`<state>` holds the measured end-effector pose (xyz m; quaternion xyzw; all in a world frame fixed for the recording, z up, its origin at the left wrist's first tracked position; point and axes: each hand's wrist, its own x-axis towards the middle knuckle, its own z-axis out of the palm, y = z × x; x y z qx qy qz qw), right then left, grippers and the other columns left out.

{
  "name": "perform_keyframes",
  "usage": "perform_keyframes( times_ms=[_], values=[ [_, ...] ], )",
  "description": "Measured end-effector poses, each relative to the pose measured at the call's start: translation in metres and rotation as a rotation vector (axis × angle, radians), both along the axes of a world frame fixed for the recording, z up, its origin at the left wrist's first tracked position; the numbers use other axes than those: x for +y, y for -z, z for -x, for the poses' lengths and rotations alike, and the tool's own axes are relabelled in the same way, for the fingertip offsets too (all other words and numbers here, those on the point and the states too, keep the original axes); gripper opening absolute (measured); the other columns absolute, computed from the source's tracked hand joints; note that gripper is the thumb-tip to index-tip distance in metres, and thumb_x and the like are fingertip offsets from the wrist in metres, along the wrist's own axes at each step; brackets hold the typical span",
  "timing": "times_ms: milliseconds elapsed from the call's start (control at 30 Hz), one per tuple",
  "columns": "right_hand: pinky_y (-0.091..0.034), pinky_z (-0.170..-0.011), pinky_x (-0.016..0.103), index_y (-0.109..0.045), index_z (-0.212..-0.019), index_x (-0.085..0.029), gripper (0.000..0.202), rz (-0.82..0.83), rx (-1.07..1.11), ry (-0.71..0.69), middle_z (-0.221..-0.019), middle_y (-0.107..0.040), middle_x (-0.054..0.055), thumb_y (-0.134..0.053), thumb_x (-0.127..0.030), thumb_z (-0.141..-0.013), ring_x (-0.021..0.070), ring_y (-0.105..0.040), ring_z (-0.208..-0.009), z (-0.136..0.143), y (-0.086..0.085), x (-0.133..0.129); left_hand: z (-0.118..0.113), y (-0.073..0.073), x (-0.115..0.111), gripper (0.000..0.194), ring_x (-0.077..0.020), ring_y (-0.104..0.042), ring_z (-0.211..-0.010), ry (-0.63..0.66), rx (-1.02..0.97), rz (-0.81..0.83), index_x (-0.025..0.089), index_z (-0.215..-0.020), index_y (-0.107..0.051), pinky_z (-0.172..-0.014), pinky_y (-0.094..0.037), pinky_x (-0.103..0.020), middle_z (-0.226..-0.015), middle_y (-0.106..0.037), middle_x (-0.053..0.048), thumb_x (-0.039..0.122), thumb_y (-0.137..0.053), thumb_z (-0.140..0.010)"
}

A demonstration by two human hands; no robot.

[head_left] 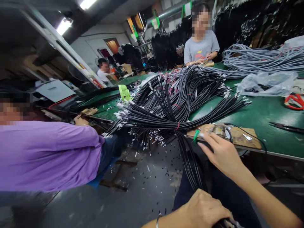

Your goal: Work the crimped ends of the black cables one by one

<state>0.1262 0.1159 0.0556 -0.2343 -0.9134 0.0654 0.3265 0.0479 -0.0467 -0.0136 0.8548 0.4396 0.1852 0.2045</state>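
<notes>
At the bottom, my left hand, with a bracelet at its wrist, is closed around the lower part of a bundle of black cables. These cables hang over the table edge, and the part under my palm is hidden. My right hand reaches to the board at the edge, its thumb and fingers apart. Its fingertips are at a small green loop, touching or nearly so. Left of it, another black cable bundle with white ends lies fanned out, bound by a red tie.
A wooden board carries a metal fixture. Pliers, red-handled scissors, a plastic bag and grey cable coils lie on the green table. A person in purple sits left; another person works opposite.
</notes>
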Motion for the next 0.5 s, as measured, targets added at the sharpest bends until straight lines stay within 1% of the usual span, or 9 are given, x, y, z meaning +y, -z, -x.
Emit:
perform_keyframes(
  times_ms=[67,100,133,200,267,300,367,433,500],
  values=[
    [-0.055,-0.069,0.038,-0.051,-0.127,-0.012,0.048,-0.052,-0.258,0.017,-0.108,-0.064,0.015,-0.063,-0.037,-0.087,0.0307,-0.066,-0.09,0.042,-0.019,0.013,-0.001,0.019,0.0,0.029,-0.014,-0.067,-0.066,-0.02,0.042,0.014,0.02,-0.103,-0.059,-0.057,-0.044,-0.025,-0.078,-0.071,-0.001,0.043,-0.043,-0.094],
    [-0.055,-0.065,0.039,-0.05,-0.127,-0.009,0.056,-0.067,-0.365,0.021,-0.108,-0.062,0.018,-0.065,-0.042,-0.084,0.0318,-0.066,-0.086,0.061,-0.025,0.018,0.001,0.029,0.0,0.029,-0.0139,-0.067,-0.067,-0.039,0.053,0.027,0.02,-0.102,-0.059,-0.057,-0.043,-0.025,-0.079,-0.071,0.0,0.044,-0.046,-0.092],
    [-0.055,-0.062,0.038,-0.052,-0.124,-0.007,0.057,-0.089,-0.44,0.011,-0.109,-0.061,0.02,-0.066,-0.044,-0.083,0.0313,-0.067,-0.083,0.078,-0.027,0.022,0.005,0.038,-0.001,0.028,-0.014,-0.067,-0.067,-0.066,0.067,0.033,0.021,-0.102,-0.059,-0.057,-0.043,-0.024,-0.079,-0.071,0.0,0.044,-0.049,-0.09],
    [-0.054,-0.061,0.035,-0.059,-0.11,-0.005,0.044,-0.12,-0.48,-0.005,-0.101,-0.061,0.02,-0.065,-0.04,-0.084,0.0307,-0.066,-0.082,0.102,-0.025,0.028,0.017,0.053,-0.002,0.027,-0.0155,-0.067,-0.064,-0.148,0.131,0.042,0.02,-0.097,-0.061,-0.055,-0.041,-0.025,-0.074,-0.071,0.0,0.043,-0.057,-0.085],
    [-0.053,-0.062,0.032,-0.062,-0.098,-0.007,0.032,-0.142,-0.482,-0.024,-0.094,-0.062,0.019,-0.06,-0.037,-0.089,0.0292,-0.066,-0.085,0.115,-0.019,0.033,0.03,0.057,-0.004,0.025,-0.0174,-0.066,-0.06,-0.211,0.201,0.066,0.018,-0.092,-0.063,-0.054,-0.04,-0.026,-0.069,-0.07,-0.002,0.04,-0.061,-0.08],
    [-0.053,-0.063,0.031,-0.061,-0.096,-0.008,0.03,-0.148,-0.482,-0.034,-0.093,-0.062,0.018,-0.057,-0.037,-0.09,0.0282,-0.066,-0.086,0.117,-0.017,0.036,0.035,0.055,-0.005,0.023,-0.018,-0.066,-0.06,-0.23,0.21,0.09,0.017,-0.091,-0.063,-0.054,-0.04,-0.026,-0.069,-0.069,-0.002,0.037,-0.062,-0.078],
    [-0.052,-0.064,0.03,-0.06,-0.099,-0.01,0.034,-0.151,-0.482,-0.057,-0.095,-0.062,0.016,-0.056,-0.042,-0.09,0.0267,-0.067,-0.085,0.118,-0.016,0.045,0.042,0.04,-0.007,0.02,-0.0195,-0.067,-0.068,-0.26,0.174,0.138,0.017,-0.092,-0.063,-0.058,-0.041,-0.026,-0.074,-0.07,-0.003,0.028,-0.062,-0.075],
    [-0.051,-0.065,0.031,-0.059,-0.103,-0.012,0.041,-0.148,-0.483,-0.08,-0.099,-0.063,0.014,-0.059,-0.049,-0.087,0.0268,-0.067,-0.086,0.116,-0.018,0.056,0.041,0.018,-0.008,0.032,-0.0213,-0.068,-0.078,-0.285,0.114,0.181,0.02,-0.101,-0.06,-0.064,-0.043,-0.026,-0.084,-0.072,-0.003,0.019,-0.061,-0.069],
    [-0.05,-0.067,0.032,-0.058,-0.105,-0.013,0.046,-0.139,-0.484,-0.096,-0.101,-0.064,0.014,-0.058,-0.054,-0.085,0.0275,-0.068,-0.086,0.11,-0.021,0.067,0.033,-0.002,-0.008,0.046,-0.0226,-0.068,-0.083,-0.268,0.087,0.22,0.023,-0.11,-0.057,-0.069,-0.044,-0.028,-0.092,-0.072,-0.001,0.017,-0.062,-0.065]
  ],
)
